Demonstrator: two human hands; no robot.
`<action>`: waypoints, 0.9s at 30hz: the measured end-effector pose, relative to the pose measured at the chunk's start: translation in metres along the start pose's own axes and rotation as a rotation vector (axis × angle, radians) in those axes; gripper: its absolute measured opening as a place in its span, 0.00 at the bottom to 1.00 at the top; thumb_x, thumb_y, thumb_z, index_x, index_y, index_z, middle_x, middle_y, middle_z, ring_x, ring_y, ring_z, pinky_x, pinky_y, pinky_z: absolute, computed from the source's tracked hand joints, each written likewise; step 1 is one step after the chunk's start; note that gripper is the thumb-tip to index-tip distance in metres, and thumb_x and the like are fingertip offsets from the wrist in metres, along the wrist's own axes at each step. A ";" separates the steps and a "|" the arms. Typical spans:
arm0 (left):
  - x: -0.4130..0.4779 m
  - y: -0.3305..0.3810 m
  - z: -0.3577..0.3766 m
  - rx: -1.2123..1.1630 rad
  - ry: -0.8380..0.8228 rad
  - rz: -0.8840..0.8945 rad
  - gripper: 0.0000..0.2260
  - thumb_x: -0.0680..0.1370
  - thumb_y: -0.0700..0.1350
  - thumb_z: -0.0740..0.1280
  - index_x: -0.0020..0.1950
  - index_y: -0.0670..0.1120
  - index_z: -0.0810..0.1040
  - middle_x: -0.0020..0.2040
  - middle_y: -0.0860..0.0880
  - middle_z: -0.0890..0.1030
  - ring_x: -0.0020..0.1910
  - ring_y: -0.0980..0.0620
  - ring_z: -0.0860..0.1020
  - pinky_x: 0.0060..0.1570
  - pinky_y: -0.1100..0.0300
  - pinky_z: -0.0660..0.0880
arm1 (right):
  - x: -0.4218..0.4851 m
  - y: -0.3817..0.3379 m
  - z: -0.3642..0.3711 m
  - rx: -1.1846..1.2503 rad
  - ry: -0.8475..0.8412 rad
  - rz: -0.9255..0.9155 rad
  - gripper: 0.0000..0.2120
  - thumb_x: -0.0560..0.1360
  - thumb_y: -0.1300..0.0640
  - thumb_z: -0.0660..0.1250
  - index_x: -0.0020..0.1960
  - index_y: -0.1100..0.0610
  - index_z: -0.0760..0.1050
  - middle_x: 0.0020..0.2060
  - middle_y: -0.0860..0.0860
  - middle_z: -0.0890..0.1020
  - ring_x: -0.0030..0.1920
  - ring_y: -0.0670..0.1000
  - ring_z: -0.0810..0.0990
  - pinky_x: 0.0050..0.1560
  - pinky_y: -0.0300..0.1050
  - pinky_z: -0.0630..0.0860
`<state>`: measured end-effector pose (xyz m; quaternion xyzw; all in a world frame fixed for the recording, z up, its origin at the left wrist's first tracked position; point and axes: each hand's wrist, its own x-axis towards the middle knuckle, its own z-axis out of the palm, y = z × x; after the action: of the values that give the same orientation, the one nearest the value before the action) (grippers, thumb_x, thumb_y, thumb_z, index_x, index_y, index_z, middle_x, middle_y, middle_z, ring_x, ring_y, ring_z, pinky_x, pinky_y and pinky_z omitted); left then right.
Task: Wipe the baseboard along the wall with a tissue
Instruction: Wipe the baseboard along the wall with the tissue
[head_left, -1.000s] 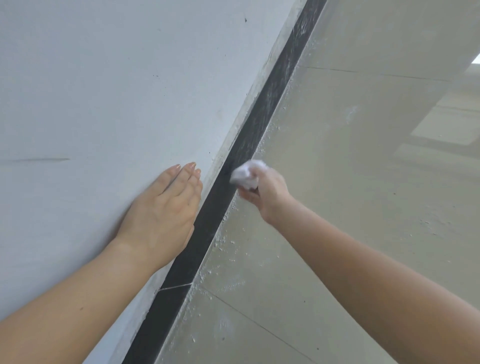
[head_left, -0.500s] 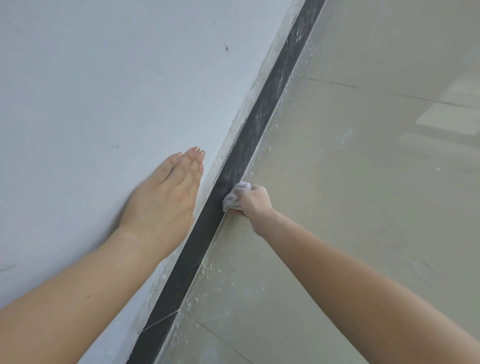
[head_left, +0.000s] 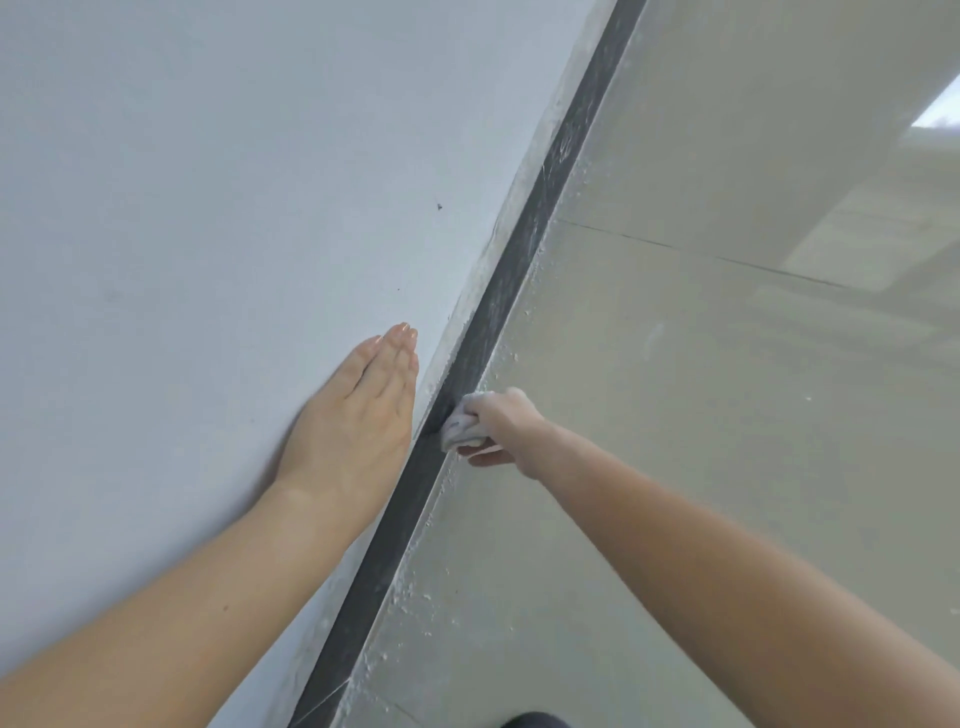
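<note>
A black baseboard (head_left: 498, 306) runs diagonally from the bottom middle to the top right, between the white wall and the floor. It looks dusty and streaked with white higher up. My right hand (head_left: 501, 428) grips a crumpled white tissue (head_left: 460, 423) and holds it against the baseboard. My left hand (head_left: 358, 410) lies flat on the white wall (head_left: 234, 208), fingers straight and together, just left of the baseboard.
Glossy beige floor tiles (head_left: 701, 415) fill the right side, with white specks of dust along the baseboard's foot. A tile joint crosses the floor at the upper right. A dark object (head_left: 535, 721) peeks in at the bottom edge.
My right hand has brought the tissue from just off the baseboard onto it and holds it pressed there. My left hand has stayed flat on the wall.
</note>
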<state>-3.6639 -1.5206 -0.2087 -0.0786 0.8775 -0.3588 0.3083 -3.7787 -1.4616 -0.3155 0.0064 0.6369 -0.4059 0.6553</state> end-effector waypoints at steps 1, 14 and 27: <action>0.004 -0.001 -0.002 -0.016 0.020 0.016 0.26 0.79 0.41 0.40 0.71 0.29 0.34 0.74 0.32 0.36 0.74 0.37 0.36 0.68 0.47 0.31 | -0.006 -0.012 -0.008 -0.109 0.001 -0.004 0.09 0.76 0.66 0.56 0.41 0.62 0.73 0.28 0.55 0.77 0.28 0.51 0.76 0.33 0.40 0.77; 0.046 0.002 -0.001 -0.037 0.285 -0.084 0.26 0.78 0.41 0.46 0.74 0.31 0.49 0.75 0.34 0.52 0.75 0.36 0.49 0.73 0.46 0.43 | -0.012 -0.072 -0.057 -0.605 -0.007 -0.157 0.09 0.74 0.66 0.56 0.46 0.65 0.75 0.39 0.62 0.81 0.35 0.59 0.80 0.36 0.43 0.77; 0.013 0.012 0.002 0.023 0.286 -0.325 0.28 0.77 0.42 0.44 0.76 0.37 0.43 0.78 0.43 0.45 0.77 0.46 0.44 0.69 0.51 0.33 | -0.002 0.052 0.028 -0.082 -0.338 0.141 0.12 0.79 0.59 0.52 0.44 0.60 0.72 0.26 0.53 0.80 0.25 0.50 0.78 0.29 0.36 0.75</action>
<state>-3.6723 -1.5174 -0.2245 -0.1637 0.8840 -0.4211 0.1196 -3.7271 -1.4401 -0.3355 -0.0440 0.5317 -0.3280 0.7796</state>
